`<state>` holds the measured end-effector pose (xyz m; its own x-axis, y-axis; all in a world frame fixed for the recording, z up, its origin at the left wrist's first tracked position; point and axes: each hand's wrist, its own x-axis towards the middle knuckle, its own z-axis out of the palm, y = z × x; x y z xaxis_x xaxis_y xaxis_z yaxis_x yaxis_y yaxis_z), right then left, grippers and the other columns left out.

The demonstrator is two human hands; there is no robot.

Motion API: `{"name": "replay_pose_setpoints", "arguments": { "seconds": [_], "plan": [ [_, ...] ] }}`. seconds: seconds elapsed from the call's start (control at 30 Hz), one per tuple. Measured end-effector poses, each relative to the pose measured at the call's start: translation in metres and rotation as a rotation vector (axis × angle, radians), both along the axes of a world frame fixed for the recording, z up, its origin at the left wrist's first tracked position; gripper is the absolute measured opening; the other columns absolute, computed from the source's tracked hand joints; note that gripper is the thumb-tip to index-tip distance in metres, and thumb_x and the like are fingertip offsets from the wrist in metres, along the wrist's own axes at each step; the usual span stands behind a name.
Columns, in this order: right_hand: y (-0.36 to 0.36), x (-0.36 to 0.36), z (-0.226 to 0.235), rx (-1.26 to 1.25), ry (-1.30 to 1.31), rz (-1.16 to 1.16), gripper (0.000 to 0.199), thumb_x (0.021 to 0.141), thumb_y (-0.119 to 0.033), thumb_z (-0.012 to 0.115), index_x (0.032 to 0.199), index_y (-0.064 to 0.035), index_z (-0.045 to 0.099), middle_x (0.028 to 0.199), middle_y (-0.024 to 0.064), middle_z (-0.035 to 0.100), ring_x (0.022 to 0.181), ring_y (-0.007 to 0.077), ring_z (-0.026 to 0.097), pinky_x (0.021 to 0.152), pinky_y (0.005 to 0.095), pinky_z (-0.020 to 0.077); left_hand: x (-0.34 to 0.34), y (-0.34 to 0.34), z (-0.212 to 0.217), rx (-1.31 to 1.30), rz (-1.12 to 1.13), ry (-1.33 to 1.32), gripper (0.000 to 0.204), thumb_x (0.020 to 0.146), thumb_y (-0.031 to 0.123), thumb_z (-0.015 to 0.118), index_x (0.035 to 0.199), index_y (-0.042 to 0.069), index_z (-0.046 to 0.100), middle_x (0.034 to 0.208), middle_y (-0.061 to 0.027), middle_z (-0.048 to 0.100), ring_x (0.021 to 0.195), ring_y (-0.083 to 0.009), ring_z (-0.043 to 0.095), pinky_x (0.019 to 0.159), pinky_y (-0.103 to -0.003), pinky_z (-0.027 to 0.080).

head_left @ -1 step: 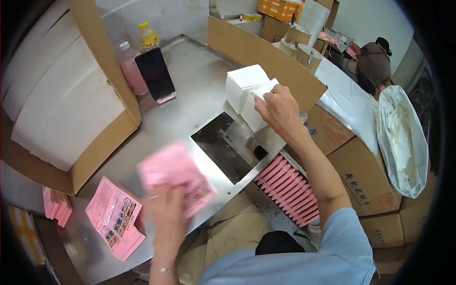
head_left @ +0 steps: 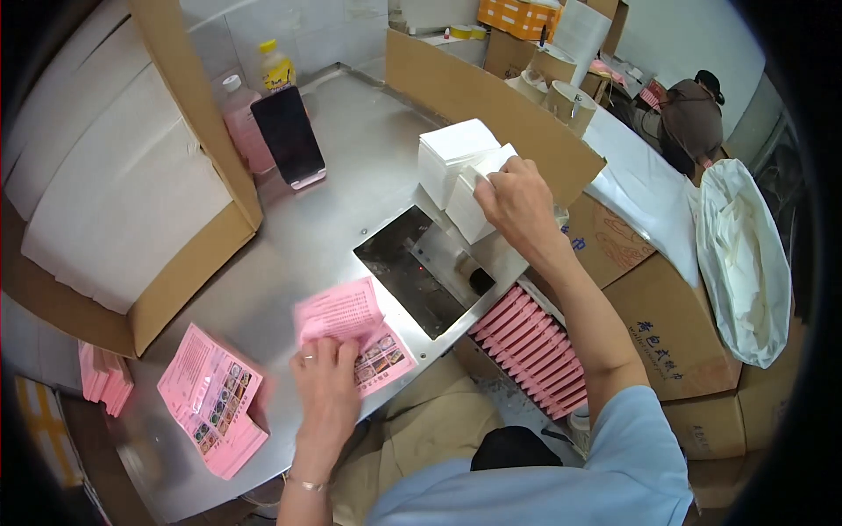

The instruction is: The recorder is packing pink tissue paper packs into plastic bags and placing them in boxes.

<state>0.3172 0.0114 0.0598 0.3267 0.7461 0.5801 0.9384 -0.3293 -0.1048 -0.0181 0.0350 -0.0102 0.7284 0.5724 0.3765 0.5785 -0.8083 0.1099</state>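
Looking down from the head view: left hand pinches a pink leaflet at the surface edge, and it's blurry, so it could slip off. Right hand pinches a white sheet off the stack; might drag extras. Big carton holds white sheets, tray below holds pink packs.

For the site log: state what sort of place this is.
Probably a small packing workshop. The left hand holds a pink leaflet on a steel table, the right hand touches a white stack, and cardboard boxes stand around.
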Motion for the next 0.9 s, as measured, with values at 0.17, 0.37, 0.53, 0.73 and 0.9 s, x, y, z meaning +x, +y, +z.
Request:
{"name": "replay_pose_setpoints", "arguments": {
  "seconds": [0.17, 0.37, 0.53, 0.73, 0.9],
  "plan": [
    [-0.006, 0.007, -0.006, 0.078, 0.060, 0.033, 0.024, 0.087, -0.017, 0.062, 0.079, 0.0035, 0.072, 0.085, 0.0181, 0.063, 0.086, 0.0317, 0.060, 0.080, 0.0427, 0.0486, 0.008, -0.006, -0.002, -0.104, 0.127, -0.107, 0.015, 0.084, 0.011, 0.068, 0.096, 0.006, 0.061, 0.094, -0.0139, 0.056, 0.096, -0.0331, 0.052, 0.079, -0.045, 0.038],
    [-0.009, 0.016, -0.009, 0.155, 0.105, 0.105, 0.023, 0.085, -0.017, 0.061, 0.078, 0.0026, 0.071, 0.088, 0.0196, 0.062, 0.086, 0.0347, 0.059, 0.076, 0.0470, 0.0486, 0.015, -0.008, -0.006, -0.116, 0.064, -0.160, 0.016, 0.084, 0.011, 0.069, 0.095, 0.006, 0.060, 0.095, -0.0144, 0.056, 0.095, -0.0348, 0.052, 0.076, -0.046, 0.037],
    [-0.012, 0.006, -0.021, 0.274, -0.096, 0.185, 0.033, 0.079, -0.005, 0.061, 0.111, -0.0021, 0.065, 0.105, 0.0181, 0.062, 0.096, 0.0359, 0.060, 0.082, 0.0495, 0.0477, 0.022, -0.016, -0.012, -0.153, 0.001, -0.203, 0.022, 0.082, 0.008, 0.069, 0.102, 0.004, 0.059, 0.104, -0.0170, 0.057, 0.100, -0.0372, 0.052, 0.079, -0.045, 0.039],
    [-0.070, -0.154, -0.078, 0.120, -0.037, 1.111, 0.034, 0.080, -0.016, 0.064, 0.110, -0.0005, 0.062, 0.100, 0.0129, 0.059, 0.097, 0.0313, 0.063, 0.107, 0.0651, 0.0319, 0.000, -0.012, 0.005, -0.275, -0.050, -0.180, 0.068, 0.067, 0.024, 0.079, 0.127, 0.001, 0.056, 0.143, -0.0281, 0.042, 0.128, -0.0455, 0.042, 0.097, -0.055, 0.037],
    [0.002, -0.152, -0.069, -0.217, -0.217, 0.707, 0.019, 0.074, -0.014, 0.066, 0.090, -0.0033, 0.064, 0.085, 0.0085, 0.058, 0.089, 0.0256, 0.062, 0.104, 0.0639, 0.0340, 0.037, -0.019, 0.007, -0.131, 0.150, -0.234, 0.093, 0.065, 0.036, 0.081, 0.143, 0.004, 0.042, 0.151, -0.0252, 0.036, 0.140, -0.0477, 0.030, 0.104, -0.062, 0.028]
  ]
}}
